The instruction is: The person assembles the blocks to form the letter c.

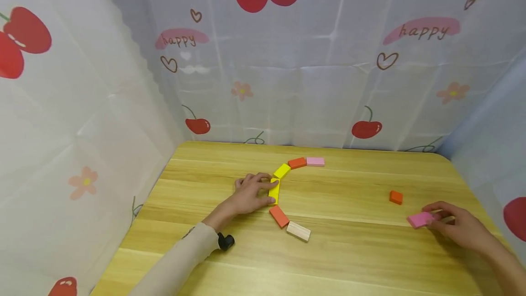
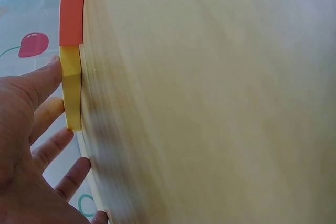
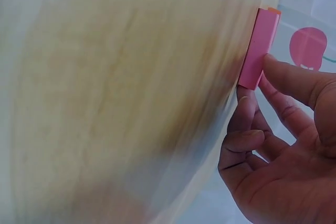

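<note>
My left hand (image 1: 248,194) has its thumb and a finger on a bright yellow block (image 1: 274,191), holding it at the left part of a curved row; the other fingers spread over the table. Above that block, the row runs through a second yellow block (image 1: 281,171), an orange-red block (image 1: 297,163) and a light pink block (image 1: 315,162). Below it lie a red-orange block (image 1: 279,216) and a plain wood block (image 1: 298,231). At the right, my right hand (image 1: 458,225) pinches a pink block (image 1: 420,219) between thumb and fingers, close over the table.
A small orange block (image 1: 396,197) lies alone just beyond the right hand. The wood-grain table (image 1: 349,259) ends at a hanging cherry-print cloth (image 1: 296,99), which also rises along both sides. A black object (image 1: 226,241) shows at the left sleeve's cuff.
</note>
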The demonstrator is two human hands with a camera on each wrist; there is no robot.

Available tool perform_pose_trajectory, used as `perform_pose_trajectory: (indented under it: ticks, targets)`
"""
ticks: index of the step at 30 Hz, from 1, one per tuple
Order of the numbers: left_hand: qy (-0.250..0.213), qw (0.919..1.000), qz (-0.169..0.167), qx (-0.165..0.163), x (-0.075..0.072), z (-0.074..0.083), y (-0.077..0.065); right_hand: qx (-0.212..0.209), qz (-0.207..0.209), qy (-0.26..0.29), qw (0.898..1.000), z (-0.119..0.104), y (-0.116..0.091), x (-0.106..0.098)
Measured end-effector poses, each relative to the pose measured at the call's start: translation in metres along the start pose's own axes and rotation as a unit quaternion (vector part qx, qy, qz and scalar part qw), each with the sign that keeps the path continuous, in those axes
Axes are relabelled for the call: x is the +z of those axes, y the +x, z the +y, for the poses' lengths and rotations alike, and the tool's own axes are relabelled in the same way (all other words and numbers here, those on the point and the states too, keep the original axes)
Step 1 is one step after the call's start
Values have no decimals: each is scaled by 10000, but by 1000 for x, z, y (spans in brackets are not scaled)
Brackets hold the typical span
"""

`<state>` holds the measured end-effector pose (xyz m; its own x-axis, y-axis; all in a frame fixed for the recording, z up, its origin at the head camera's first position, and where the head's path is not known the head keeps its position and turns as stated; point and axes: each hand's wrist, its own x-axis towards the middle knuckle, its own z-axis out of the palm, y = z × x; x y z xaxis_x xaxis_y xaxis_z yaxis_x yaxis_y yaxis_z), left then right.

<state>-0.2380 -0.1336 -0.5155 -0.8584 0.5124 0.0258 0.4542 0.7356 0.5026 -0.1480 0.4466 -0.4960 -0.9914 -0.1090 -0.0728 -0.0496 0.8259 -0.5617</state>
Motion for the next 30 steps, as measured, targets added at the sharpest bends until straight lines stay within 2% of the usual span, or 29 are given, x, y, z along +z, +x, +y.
perform_pose_trajectory:
  ticks: [4, 20, 30]
  targets:
    - [19, 10000, -9, -41, -1, -1, -1, -25, -170, -72, 9998, -4, 3, 1]
    - [58, 10000, 9, -16, 3, -3, -2, -42, -242, -73, 9997, -13, -3, 11]
    - [0, 10000, 11, -17, 1, 1, 0, -163, -282, 26, 9995, -17, -6, 15]
